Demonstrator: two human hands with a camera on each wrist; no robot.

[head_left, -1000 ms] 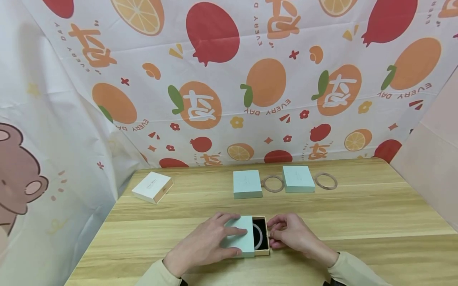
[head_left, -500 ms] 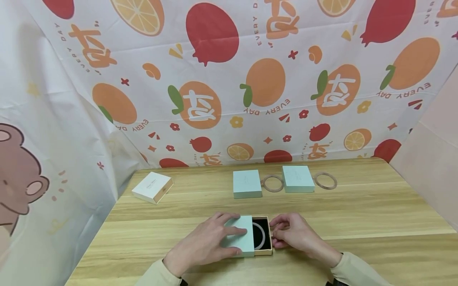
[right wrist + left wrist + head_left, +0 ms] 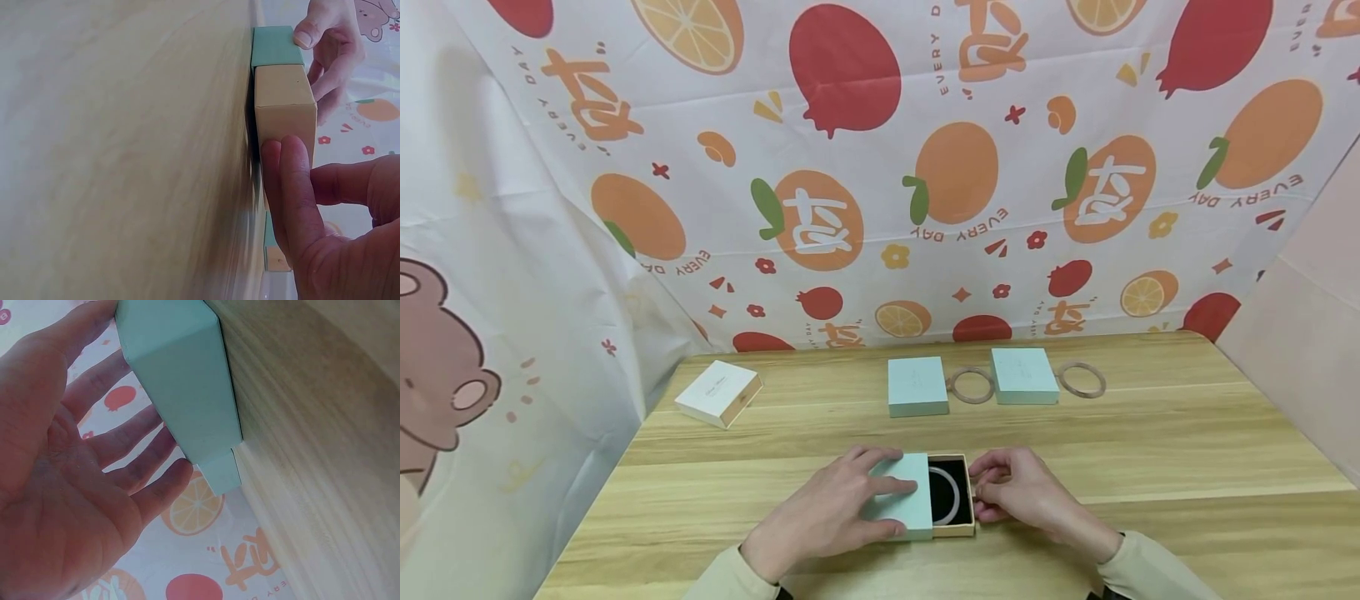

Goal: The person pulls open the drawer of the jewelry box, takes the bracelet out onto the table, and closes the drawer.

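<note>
A mint jewelry box lies near the table's front, its cream drawer partly out to the right of the sleeve. Inside, on black lining, sits a pale bangle, its left part hidden under the sleeve. My left hand holds the sleeve, thumb at the near edge and fingers spread across the top and far edge. At the drawer's right end, my right hand pinches a small pull tab, mostly hidden by the fingers. In the right wrist view, two fingertips touch the drawer's end face.
Farther back stand two closed mint boxes, each with a bangle at its right. A white box lies at the back left. A fruit-print cloth hangs behind the wooden table.
My right hand has moved slightly right, drawing the drawer farther out, so more of the bangle shows. The left hand and sleeve have stayed in place.
</note>
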